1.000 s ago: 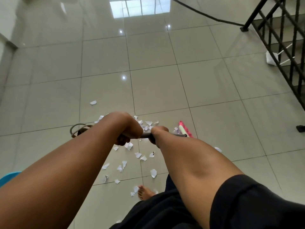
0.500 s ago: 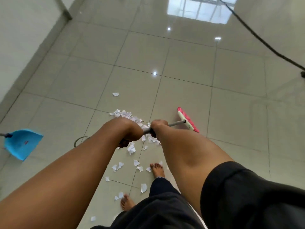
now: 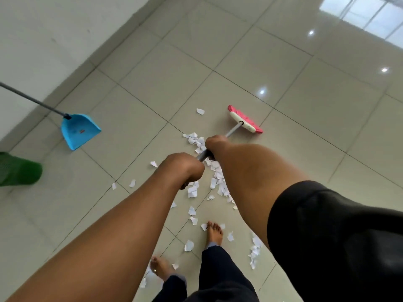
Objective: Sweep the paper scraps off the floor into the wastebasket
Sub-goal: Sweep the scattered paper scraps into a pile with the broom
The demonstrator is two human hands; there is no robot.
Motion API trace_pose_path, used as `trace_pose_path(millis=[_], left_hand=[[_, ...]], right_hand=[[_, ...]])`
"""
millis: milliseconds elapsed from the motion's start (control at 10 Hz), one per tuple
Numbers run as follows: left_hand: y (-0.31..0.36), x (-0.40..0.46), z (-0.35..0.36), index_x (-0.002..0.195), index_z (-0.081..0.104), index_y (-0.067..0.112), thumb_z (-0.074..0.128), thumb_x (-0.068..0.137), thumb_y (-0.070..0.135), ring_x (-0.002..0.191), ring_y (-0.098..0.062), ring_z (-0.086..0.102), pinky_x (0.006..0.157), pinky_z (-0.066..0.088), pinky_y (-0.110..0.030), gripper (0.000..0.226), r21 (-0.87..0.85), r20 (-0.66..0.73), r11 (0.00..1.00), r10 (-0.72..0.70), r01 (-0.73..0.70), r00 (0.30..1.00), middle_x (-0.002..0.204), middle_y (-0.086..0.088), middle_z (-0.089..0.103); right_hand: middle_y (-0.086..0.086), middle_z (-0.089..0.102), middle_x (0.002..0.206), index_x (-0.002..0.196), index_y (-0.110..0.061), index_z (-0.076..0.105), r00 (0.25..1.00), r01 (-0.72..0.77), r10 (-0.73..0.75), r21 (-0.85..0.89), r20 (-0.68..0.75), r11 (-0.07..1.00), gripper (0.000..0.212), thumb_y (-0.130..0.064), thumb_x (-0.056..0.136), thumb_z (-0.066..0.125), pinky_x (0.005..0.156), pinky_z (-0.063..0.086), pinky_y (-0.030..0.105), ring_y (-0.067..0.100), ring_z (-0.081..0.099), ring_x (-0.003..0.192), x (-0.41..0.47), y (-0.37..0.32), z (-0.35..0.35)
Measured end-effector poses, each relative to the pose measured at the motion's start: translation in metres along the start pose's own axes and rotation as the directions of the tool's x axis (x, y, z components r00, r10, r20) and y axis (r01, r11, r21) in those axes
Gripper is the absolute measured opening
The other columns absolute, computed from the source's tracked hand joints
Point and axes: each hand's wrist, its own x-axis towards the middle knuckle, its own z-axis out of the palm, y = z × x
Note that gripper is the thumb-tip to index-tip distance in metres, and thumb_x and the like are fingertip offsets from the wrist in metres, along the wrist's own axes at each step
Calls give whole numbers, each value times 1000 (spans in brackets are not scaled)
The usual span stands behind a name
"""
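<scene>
- The broom handle (image 3: 233, 130) is gripped by both hands: the left hand (image 3: 182, 168) is curled round its near end, the right hand (image 3: 214, 144) is clamped a little further down the shaft, with a short stretch of handle between them.
- The pink broom head (image 3: 245, 122) is set on the tiled floor (image 3: 305, 131), beyond the far end of the scraps.
- The paper scraps (image 3: 214, 177) are strewn in a loose band from just beside the broom head back past the bare feet (image 3: 214, 233); one stray piece (image 3: 200, 111) lies apart, near the broom head.
- The gathering step is judged to be in hand: nothing has yet been collected into a tight pile.
- A drawing stroke toward the feet is called for next, so that the scraps are bunched together.
- The blue dustpan (image 3: 78, 131) is well off to the left, and the green wastebasket (image 3: 18, 170) lies beyond it at the frame edge; both are untouched.
</scene>
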Motion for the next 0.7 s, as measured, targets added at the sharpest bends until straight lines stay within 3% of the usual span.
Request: trace_pose_path(millis=[100, 200, 300, 500, 600, 700], left_hand=[[0, 42, -5, 79, 49, 5, 41, 93, 23, 47, -21, 39, 50, 32, -23, 25, -89, -13, 995, -41, 40, 999, 64, -10, 48], [-3, 64, -15, 83, 50, 4, 40, 91, 22, 48, -23, 38, 50, 31, -24, 22, -159, 8, 986, -49, 50, 999, 64, -11, 48], [-9, 77, -23, 81, 48, 6, 41, 90, 23, 47, -22, 37, 49, 31, -23, 21, -200, 12, 977, -66, 67, 998, 63, -10, 48], [-23, 88, -29, 79, 47, 6, 38, 86, 18, 46, -20, 35, 49, 29, -22, 17, -273, 86, 949, -140, 158, 986, 61, -8, 44], [-39, 87, -28, 79, 46, 7, 36, 84, 16, 46, -17, 32, 49, 27, -21, 15, -304, 122, 932, -170, 199, 978, 61, -7, 42], [-58, 80, -26, 79, 45, 7, 34, 82, 15, 44, -17, 29, 49, 25, -20, 14, -327, 143, 919, -182, 220, 973, 59, -5, 40]], right_hand=[[19, 55, 130, 127, 0, 55, 985, 174, -158, -344, 74, 923, 35, -14, 95, 51, 99, 48, 40, 34, 55, 117, 40, -23, 1], [9, 65, 102, 108, -10, 66, 983, 182, -174, -486, 62, 855, 21, -19, 90, 61, 79, 50, 28, 26, 61, 90, 44, -48, -8], [2, 55, 77, 90, -16, 57, 977, 205, -195, -619, 84, 758, 8, -22, 88, 63, 69, 45, 26, 24, 54, 77, 57, -61, -4], [-1, 47, 65, 84, -17, 57, 955, 288, -246, -729, 168, 621, 8, -20, 86, 64, 66, 45, 26, 24, 54, 75, 68, -83, 10], [-1, 47, 65, 82, -16, 56, 934, 342, -266, -804, 236, 487, 9, -20, 86, 63, 67, 45, 26, 22, 54, 76, 64, -93, 26], [-1, 48, 66, 82, -15, 57, 915, 394, -277, -798, 293, 456, 9, -20, 86, 63, 65, 45, 27, 21, 54, 75, 59, -97, 45]])
